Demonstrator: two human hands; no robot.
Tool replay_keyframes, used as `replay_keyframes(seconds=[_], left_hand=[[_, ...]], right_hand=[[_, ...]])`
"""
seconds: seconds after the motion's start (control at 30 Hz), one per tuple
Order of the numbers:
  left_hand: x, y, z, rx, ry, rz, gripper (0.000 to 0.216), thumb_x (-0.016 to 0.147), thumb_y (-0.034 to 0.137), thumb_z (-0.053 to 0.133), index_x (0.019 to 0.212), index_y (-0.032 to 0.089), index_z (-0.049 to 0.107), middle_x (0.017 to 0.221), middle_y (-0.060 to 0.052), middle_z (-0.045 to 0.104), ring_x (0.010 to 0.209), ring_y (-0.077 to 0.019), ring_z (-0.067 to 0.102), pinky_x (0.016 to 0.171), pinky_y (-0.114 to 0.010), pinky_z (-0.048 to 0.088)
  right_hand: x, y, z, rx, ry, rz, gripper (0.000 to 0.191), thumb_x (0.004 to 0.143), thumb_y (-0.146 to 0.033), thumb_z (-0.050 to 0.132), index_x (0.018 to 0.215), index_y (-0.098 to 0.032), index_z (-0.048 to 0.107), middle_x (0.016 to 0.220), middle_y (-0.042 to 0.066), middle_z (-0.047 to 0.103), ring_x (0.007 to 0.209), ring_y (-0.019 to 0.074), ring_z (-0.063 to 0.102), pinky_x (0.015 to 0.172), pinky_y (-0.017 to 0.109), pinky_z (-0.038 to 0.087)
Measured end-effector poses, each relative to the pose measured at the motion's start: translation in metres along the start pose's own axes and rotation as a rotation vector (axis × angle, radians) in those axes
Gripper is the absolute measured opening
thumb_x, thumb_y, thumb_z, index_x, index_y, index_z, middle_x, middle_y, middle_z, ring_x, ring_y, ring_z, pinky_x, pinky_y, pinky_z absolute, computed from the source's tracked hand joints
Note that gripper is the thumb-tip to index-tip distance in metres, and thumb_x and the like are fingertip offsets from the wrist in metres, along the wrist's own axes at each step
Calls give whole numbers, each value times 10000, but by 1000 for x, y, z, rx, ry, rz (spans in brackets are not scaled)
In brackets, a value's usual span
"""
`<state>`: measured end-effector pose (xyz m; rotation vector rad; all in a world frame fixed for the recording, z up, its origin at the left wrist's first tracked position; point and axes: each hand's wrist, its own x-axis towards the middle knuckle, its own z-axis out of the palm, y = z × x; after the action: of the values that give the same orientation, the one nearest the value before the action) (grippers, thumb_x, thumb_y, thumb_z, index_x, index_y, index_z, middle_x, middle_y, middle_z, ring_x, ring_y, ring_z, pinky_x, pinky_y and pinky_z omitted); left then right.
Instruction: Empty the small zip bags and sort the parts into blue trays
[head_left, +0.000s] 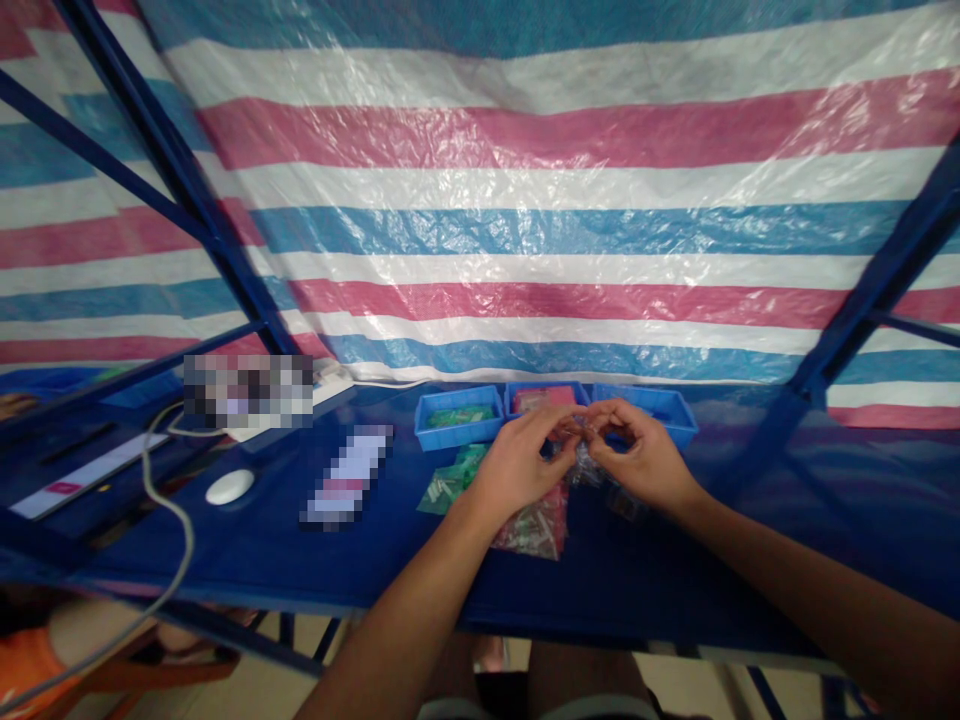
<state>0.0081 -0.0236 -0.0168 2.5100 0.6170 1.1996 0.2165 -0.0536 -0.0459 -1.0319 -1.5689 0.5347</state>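
My left hand (525,455) and my right hand (637,450) meet in front of the blue bins, their fingertips pinched together. Between them hangs a small clear plastic bag (586,468), its contents too small to make out. Below my left hand lie reddish clear bags of small pieces (531,532). Green bags with pale pieces (444,488) rest on the table beside my left wrist. Under my right hand, another small clear bag (622,503) is partly in shadow.
Behind my hands stand a blue bin of green bags (459,430), a bin with red bags (541,398) and a third blue bin (679,425). Leftward are a white mouse (230,487), a blurred-out flat object (349,475) and a cable (187,540). A person's orange clothing (34,660) shows lower left.
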Motion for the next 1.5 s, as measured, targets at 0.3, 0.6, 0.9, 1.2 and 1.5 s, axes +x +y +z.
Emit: replay_keyframes(seconds=[0.3, 0.6, 0.9, 1.2, 1.5], left_hand=[[1, -5, -1, 173, 80, 139, 254, 995, 244, 688, 1246, 261, 731, 1460, -109, 623, 1342, -259, 608, 1119, -465, 544], [2, -3, -5, 184, 80, 135, 154, 1048, 233, 604, 1160, 199, 704, 1146, -92, 759, 1119, -236, 688, 1035, -434, 534], [0, -2, 0, 140, 86, 56, 199, 1014, 224, 615, 1212, 203, 629, 1106, -85, 743, 1097, -247, 692, 976, -411, 575], [-2, -5, 3, 109, 64, 29, 361, 922, 161, 661, 1272, 211, 585, 1079, -62, 733, 1069, -238, 702, 991, -400, 569], [0, 2, -2, 117, -31, 70, 173, 1024, 196, 563, 1161, 215, 667, 1123, -92, 743, 1094, -253, 694, 1008, -423, 565]], right_hand=[[5, -7, -4, 348, -43, 144, 446, 909, -453, 774, 1310, -275, 691, 872, 1, 732, 810, 194, 698, 805, 349, 584], [2, -4, -7, 209, -87, 109, 279, 968, -448, 673, 1128, -243, 774, 949, 54, 778, 900, 238, 720, 879, 400, 589], [2, -4, -4, 11, -87, -34, 223, 983, -458, 700, 1062, -260, 765, 995, 67, 744, 884, 246, 701, 827, 391, 587], [-1, -8, -2, 61, -96, -33, 207, 994, -461, 692, 1038, -259, 697, 1002, 70, 722, 913, 243, 695, 854, 395, 578], [-1, -10, 0, 203, -65, 20, 246, 979, -458, 709, 1146, -282, 667, 921, 31, 727, 835, 219, 693, 765, 344, 562]])
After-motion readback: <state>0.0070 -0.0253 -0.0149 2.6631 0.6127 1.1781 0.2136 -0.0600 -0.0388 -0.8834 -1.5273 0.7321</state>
